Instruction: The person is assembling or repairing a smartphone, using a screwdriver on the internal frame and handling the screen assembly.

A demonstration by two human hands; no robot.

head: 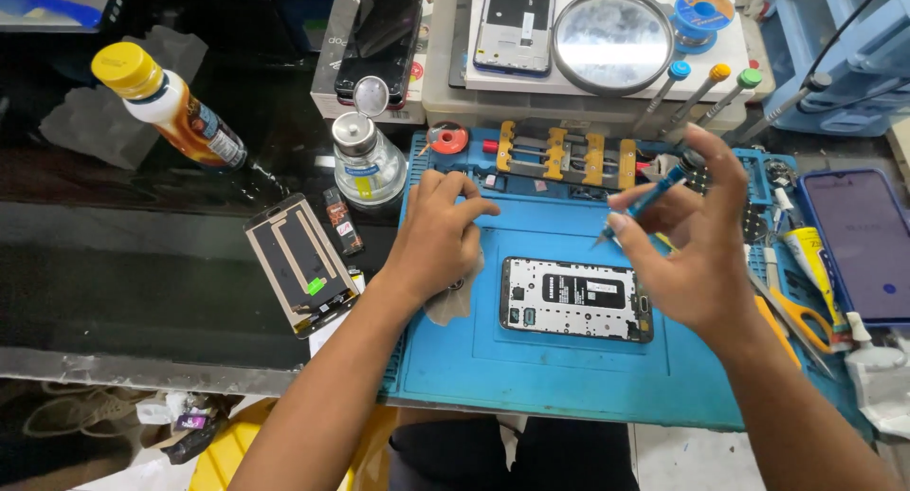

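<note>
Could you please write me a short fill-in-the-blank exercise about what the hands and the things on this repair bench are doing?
1. The right hand holds a thin blue ____.
2. The opened phone lies on a ____ mat.
3. The left hand rests on a crumpled ____.
4. The bottle lying at the far left has a ____ cap.

Missing words: screwdriver; blue; cloth; yellow
</note>
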